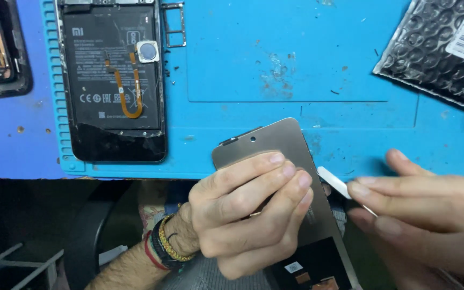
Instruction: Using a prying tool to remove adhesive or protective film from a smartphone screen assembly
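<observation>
Between the two hands, just off the near edge of the blue work mat (307, 80), a flat phone display panel (275, 145) is held tilted, its top end over the mat and its lower end running down toward the person. The left hand (248, 220) grips it from the left side, four fingers (275, 177) wrapped across its face. The right hand (425, 215) pinches a thin white plastic pry tool (333, 181) whose tip meets the panel's right edge; whether the tip has gone under the edge is hard to tell from here.

The panel looks light, thin and stiff, but probably brittle: glass of this kind would likely crack if flexed or levered hard at one spot. Its surface seems smooth and likely slippery, so holding it by the long edges with the fingers spread, as the left hand does, seems the safer hold.

It is a dull bronze-grey sheet with rounded corners, a small round hole and a dark notch near the top, and a black patch with small labels at its lower end.

Beyond the left hand lies an opened phone body (115, 80) showing a black battery and an orange flex cable. Beyond the right hand sits a dark bubble-wrap pouch (430, 48).
</observation>
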